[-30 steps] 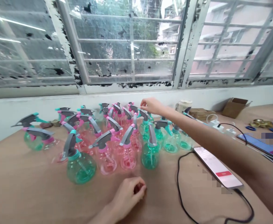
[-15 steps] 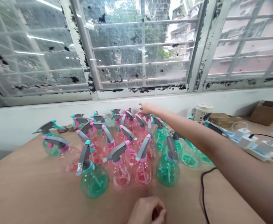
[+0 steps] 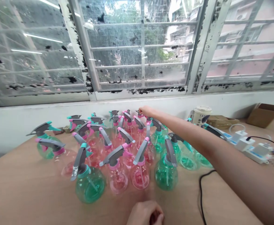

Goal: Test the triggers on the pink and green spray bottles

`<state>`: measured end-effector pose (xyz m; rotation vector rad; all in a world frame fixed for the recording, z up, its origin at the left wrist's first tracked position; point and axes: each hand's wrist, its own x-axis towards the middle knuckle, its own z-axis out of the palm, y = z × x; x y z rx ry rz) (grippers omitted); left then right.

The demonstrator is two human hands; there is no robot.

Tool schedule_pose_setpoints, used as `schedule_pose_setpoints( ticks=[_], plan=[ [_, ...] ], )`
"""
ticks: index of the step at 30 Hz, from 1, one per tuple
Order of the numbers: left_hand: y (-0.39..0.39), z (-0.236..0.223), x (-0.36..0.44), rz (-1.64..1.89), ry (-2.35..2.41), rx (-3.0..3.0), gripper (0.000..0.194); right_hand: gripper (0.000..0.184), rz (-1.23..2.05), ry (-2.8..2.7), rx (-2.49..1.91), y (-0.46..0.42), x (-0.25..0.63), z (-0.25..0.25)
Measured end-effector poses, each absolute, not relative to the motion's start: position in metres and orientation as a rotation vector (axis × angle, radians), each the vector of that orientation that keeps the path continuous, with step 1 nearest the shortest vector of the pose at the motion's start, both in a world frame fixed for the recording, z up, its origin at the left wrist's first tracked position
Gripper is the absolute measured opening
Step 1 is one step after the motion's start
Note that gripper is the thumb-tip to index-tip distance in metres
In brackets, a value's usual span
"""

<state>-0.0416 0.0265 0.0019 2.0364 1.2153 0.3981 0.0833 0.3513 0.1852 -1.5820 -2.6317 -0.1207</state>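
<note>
Many spray bottles with round, see-through bodies stand close together on the table, among them a pink spray bottle (image 3: 140, 178) and a green spray bottle (image 3: 166, 175) at the front. My right hand (image 3: 145, 111) reaches over them to the back row. Its fingers are closed round the grey trigger head of a spray bottle (image 3: 138, 112) there; that bottle's body is mostly hidden. At the bottom edge rests my left hand (image 3: 146, 213), loosely curled on the table with nothing visible in it, just in front of the pink bottles.
On the right are a paper cup (image 3: 200, 115), a flattened cardboard piece (image 3: 222, 122), an open carton (image 3: 263, 115) and a power strip (image 3: 256, 153) with plugged-in adapters. A black cable (image 3: 200, 187) runs down the wooden table (image 3: 22, 187). Behind stands a white wall under barred windows.
My right hand's fingers have closed onto the spray head at the back; before, they were spread above it. My left hand keeps its curled pose. The view has shifted slightly.
</note>
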Motion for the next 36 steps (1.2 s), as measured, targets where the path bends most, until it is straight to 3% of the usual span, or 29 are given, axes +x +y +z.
schedule_pose_setpoints(
  ticks=[6,10,13,21,24,27,30,33,36],
  plan=[
    [0.028,-0.003,-0.041,0.462,1.177,2.102,0.018,0.032,-0.211,-2.530,-1.407,0.343,0.100,0.209],
    [0.026,-0.001,-0.041,0.499,1.175,2.151,0.016,0.022,-0.324,-2.380,-1.284,0.324,0.112,0.253],
    [0.023,0.006,-0.042,0.526,1.164,2.141,0.017,0.025,-0.409,-2.270,-1.189,0.299,0.126,0.293],
    [0.016,0.025,-0.044,0.882,1.189,1.864,0.030,0.018,-0.572,-2.167,-0.992,0.145,0.189,0.379],
    [0.010,0.038,-0.046,1.055,1.197,1.845,0.031,0.034,-0.718,-2.249,-1.103,0.075,0.205,0.393],
    [-0.001,0.062,-0.048,1.267,1.192,1.830,0.028,0.043,-0.546,-2.403,-1.198,0.026,0.217,0.386],
    [-0.012,0.090,-0.048,1.529,1.060,1.832,0.022,0.025,-0.170,-2.620,-1.168,-0.004,0.220,0.355],
    [-0.019,0.111,-0.047,1.613,0.783,1.864,0.059,0.019,0.161,-2.810,-0.996,-0.022,0.207,0.309],
    [-0.019,0.117,-0.045,1.380,0.697,1.922,0.084,0.019,0.179,-2.910,-0.796,-0.030,0.184,0.267]
  ],
)
